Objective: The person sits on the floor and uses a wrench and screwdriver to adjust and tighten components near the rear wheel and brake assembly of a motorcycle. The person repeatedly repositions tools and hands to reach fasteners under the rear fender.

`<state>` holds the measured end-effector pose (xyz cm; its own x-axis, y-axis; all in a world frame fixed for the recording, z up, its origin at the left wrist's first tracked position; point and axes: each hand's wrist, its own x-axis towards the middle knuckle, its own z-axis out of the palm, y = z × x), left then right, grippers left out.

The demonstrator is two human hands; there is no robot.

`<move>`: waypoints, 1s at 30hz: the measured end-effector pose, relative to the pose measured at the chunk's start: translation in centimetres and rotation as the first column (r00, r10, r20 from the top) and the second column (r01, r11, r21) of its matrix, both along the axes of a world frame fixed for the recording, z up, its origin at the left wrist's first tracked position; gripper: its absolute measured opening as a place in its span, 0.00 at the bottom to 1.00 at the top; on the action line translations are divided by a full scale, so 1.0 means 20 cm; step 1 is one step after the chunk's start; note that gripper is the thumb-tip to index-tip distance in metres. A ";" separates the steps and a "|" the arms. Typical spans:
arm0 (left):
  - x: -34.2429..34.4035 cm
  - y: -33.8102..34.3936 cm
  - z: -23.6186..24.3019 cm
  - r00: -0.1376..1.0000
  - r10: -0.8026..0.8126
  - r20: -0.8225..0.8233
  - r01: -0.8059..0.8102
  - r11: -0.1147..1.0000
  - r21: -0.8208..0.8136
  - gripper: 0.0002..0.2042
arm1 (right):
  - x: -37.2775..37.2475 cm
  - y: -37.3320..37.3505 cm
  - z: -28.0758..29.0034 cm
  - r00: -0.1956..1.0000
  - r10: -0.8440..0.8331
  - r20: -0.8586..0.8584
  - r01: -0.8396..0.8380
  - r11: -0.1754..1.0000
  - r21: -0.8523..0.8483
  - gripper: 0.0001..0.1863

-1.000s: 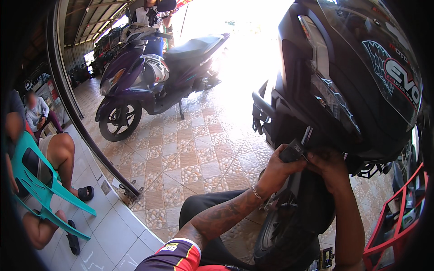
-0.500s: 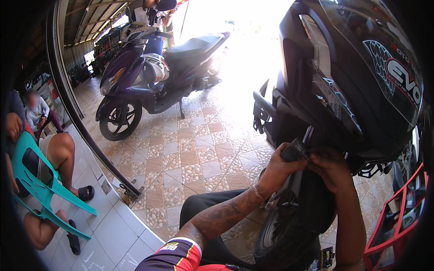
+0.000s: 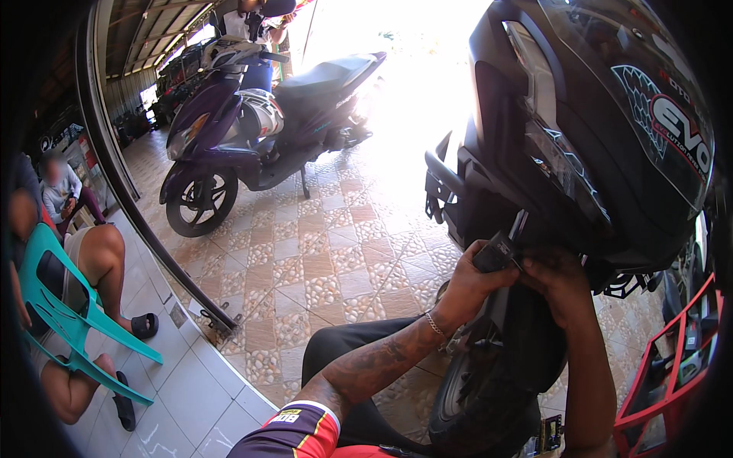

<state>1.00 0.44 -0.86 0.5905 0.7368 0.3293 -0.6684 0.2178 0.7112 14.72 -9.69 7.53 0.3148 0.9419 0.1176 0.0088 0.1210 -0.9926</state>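
In front of me stands a dark scooter (image 3: 500, 164) with a tinted windscreen (image 3: 649, 84), its front wheel (image 3: 458, 397) low between my arms. My left hand (image 3: 475, 284) is closed round a small black box-shaped part (image 3: 495, 256), held just under the scooter's nose above the front fender. A shiny metal fork tube (image 3: 519, 224) shows right behind that part. Close beside it, my right hand (image 3: 561, 282) has its fingers curled in beneath the front panel. Whatever the right fingers grip is hidden by the hand and shadow.
A purple scooter (image 3: 252, 153) with a helmet on it stands on the patterned tiles at the far left, a person behind it. People sit at the left, one on a green plastic chair (image 3: 69, 305). A red rack (image 3: 664, 382) holding items stands at my right.
The view has shifted very slightly. Both hands stay at nearly the same spot under the scooter's nose, the left still holding the black part.
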 end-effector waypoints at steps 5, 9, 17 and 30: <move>0.00 -0.01 0.01 1.000 0.015 0.015 -0.015 1.000 -0.004 0.22 | -0.02 0.01 0.01 0.996 -0.054 0.076 0.054 0.999 0.000 0.16; -0.01 -0.01 0.01 0.988 0.113 -0.108 -0.104 0.991 0.082 0.21 | -0.05 0.00 0.04 0.978 -0.081 0.194 0.088 0.996 -0.030 0.17; 0.04 0.01 0.00 0.996 0.066 -0.057 -0.067 0.998 -0.011 0.20 | 0.05 0.01 0.00 0.998 0.006 -0.069 -0.007 1.000 -0.021 0.16; 0.05 -0.02 0.04 0.994 0.050 -0.098 -0.054 0.998 -0.038 0.16 | 0.03 0.00 0.01 0.980 -0.047 0.192 0.039 0.998 0.049 0.13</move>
